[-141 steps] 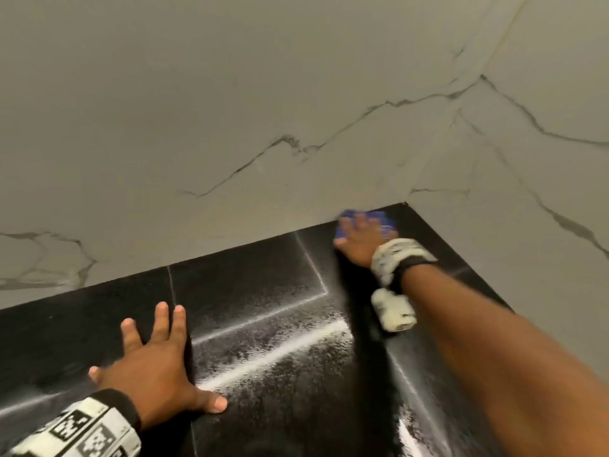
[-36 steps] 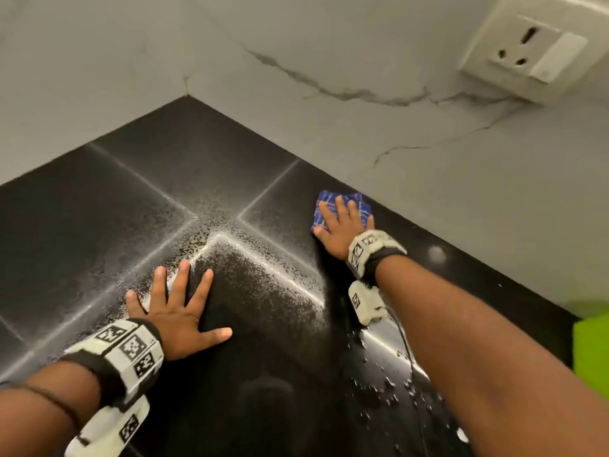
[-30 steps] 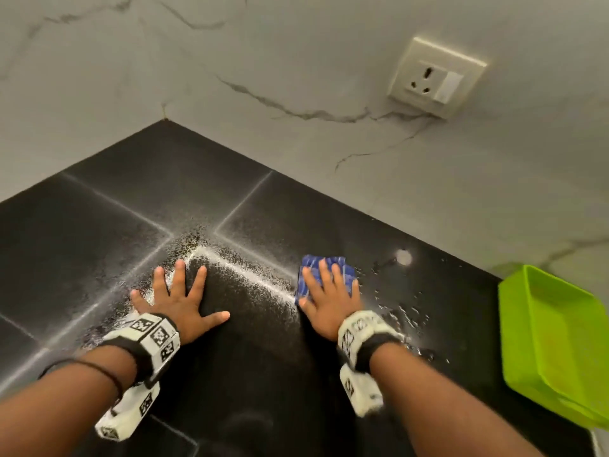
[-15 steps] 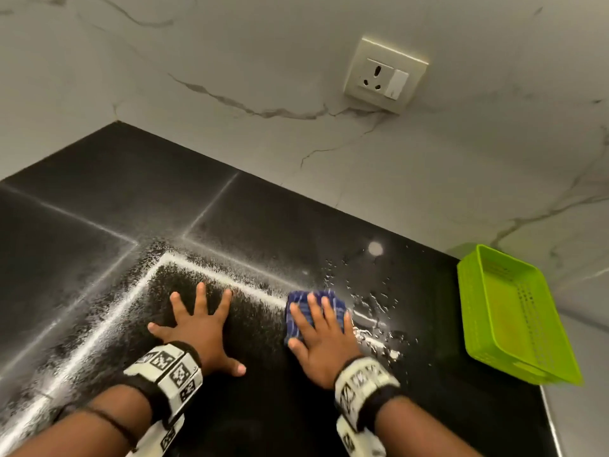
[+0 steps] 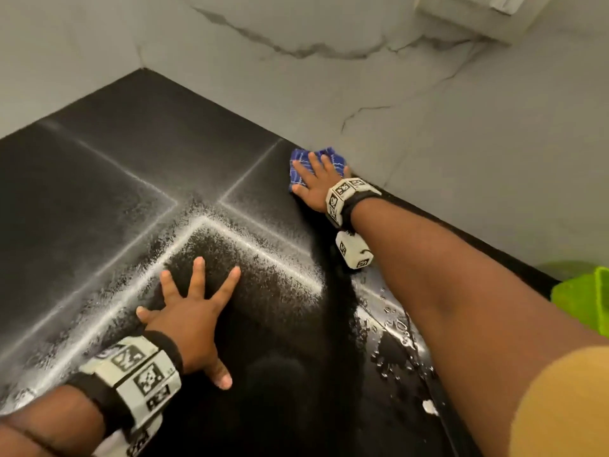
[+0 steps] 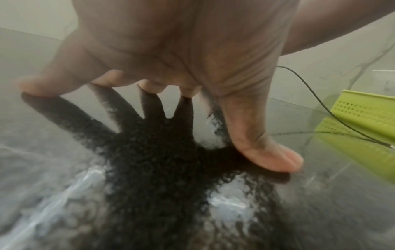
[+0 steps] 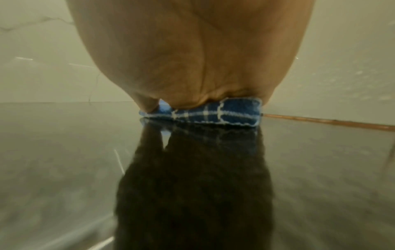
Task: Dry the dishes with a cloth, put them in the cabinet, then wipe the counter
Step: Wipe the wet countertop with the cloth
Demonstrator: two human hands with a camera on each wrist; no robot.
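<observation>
A folded blue checked cloth [image 5: 302, 166] lies flat on the black counter [image 5: 99, 179] close to the marble back wall. My right hand [image 5: 314, 179] presses on it with straight fingers; the right wrist view shows the palm [image 7: 192, 59] bearing down on the cloth [image 7: 213, 113]. My left hand [image 5: 194, 308] lies flat on the counter nearer to me, fingers spread; the left wrist view shows its fingertips [image 6: 275, 160] touching the glossy surface. No dishes are in view.
A lime-green plastic basket [image 5: 583, 298] stands at the counter's right end, also seen from the left wrist [image 6: 363, 116]. Water drops [image 5: 392, 328] lie on the counter under my right forearm. A wall socket [image 5: 478, 11] sits above; the walls meet in a corner [image 5: 141, 65].
My right hand has pushed the cloth away from me, from beside the left hand to the back wall. The left hand stays flat on the counter. The view has swung left.
</observation>
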